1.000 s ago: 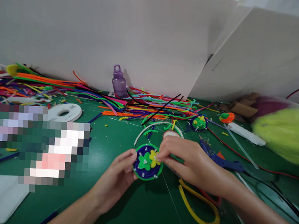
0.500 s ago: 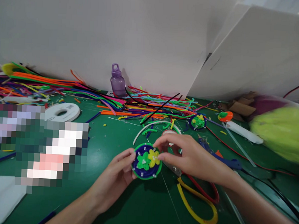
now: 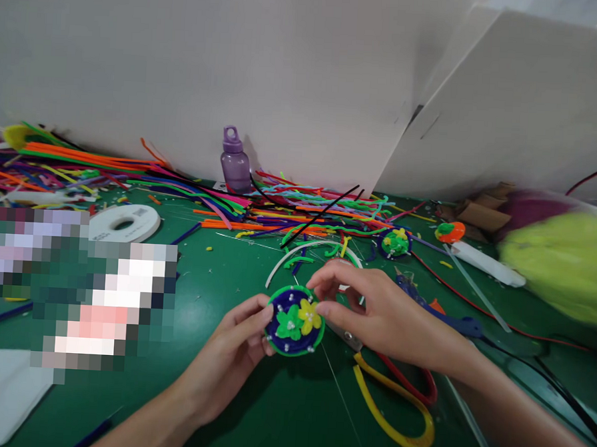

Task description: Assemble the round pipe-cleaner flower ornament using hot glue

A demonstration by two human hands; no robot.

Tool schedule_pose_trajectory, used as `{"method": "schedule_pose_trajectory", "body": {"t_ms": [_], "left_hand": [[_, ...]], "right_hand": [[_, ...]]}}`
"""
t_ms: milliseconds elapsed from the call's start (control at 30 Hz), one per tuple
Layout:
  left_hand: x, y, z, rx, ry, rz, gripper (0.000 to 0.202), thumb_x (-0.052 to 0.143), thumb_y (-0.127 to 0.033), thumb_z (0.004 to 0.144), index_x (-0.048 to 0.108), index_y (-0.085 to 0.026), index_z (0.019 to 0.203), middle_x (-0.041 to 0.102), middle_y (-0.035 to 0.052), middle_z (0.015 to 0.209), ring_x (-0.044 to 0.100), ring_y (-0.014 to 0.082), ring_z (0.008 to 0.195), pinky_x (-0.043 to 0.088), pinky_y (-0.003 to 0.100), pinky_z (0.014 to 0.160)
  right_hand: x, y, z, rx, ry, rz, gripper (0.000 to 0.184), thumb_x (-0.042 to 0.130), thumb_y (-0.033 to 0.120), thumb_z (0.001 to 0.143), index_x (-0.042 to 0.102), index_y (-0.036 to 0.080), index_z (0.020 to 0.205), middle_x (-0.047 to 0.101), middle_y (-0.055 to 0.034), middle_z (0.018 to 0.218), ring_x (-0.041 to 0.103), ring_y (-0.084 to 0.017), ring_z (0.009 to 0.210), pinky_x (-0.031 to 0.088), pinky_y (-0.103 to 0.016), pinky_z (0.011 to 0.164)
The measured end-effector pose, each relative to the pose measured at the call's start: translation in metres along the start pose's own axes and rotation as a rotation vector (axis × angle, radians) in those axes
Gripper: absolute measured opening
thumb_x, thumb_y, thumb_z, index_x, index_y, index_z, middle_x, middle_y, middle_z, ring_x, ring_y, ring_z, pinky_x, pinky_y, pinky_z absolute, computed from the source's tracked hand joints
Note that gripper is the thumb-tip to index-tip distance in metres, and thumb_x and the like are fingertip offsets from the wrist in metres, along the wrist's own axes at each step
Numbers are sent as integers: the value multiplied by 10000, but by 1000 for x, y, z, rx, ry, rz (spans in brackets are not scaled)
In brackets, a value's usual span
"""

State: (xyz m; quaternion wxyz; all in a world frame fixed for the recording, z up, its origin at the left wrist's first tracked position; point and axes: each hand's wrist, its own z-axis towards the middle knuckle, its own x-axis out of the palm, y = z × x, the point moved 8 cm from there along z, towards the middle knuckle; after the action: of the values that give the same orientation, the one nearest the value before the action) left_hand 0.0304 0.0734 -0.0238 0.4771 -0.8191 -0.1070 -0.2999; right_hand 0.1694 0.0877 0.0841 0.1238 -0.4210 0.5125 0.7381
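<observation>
We see both hands at the lower centre of the frame, over a green table (image 3: 209, 405). The left hand (image 3: 231, 360) comes up from the lower left and holds a small round disc (image 3: 294, 322), blue inside a green rim, with its fingertips curled around the disc's left edge. On the disc sit a green flower (image 3: 288, 323) and a yellow flower (image 3: 308, 315), with small white beads around them. The right hand (image 3: 378, 314) reaches in from the lower right; thumb and forefinger are pinched close together at the yellow flower, touching it, the other fingers loosely curved above.

Just right of the disc, partly under the right hand, lie scissors (image 3: 398, 415) with yellow and red handle loops. A second flower disc (image 3: 395, 243) sits farther up and right. A heap of coloured pipe cleaners (image 3: 131, 175) runs across the middle left of the frame; a purple bottle (image 3: 234, 161) stands behind it against the white board (image 3: 212, 59). A white tape roll (image 3: 126, 221) lies at the left.
</observation>
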Motion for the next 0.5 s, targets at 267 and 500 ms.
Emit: {"method": "schedule_pose_trajectory", "body": {"t_ms": [267,500], "left_hand": [[-2,-2,1,52,-2,-9,103,643,-277,809,630,-177,829,559,-7,760,489,82,642,394,205,603],[1,-4,0,47,13,0,86,621,-268,826,621,-183,836,565,-6,777,500,83,664,399,203,623]], "right_hand": [[3,25,-5,-228,-85,-246,135,550,230,860,571,210,992,566,-53,1068,517,-191,989,426,-325,828],[6,33,-7,-315,-85,-273,131,494,192,888,624,199,908,544,-63,1054,501,-179,964,432,-311,780]]}}
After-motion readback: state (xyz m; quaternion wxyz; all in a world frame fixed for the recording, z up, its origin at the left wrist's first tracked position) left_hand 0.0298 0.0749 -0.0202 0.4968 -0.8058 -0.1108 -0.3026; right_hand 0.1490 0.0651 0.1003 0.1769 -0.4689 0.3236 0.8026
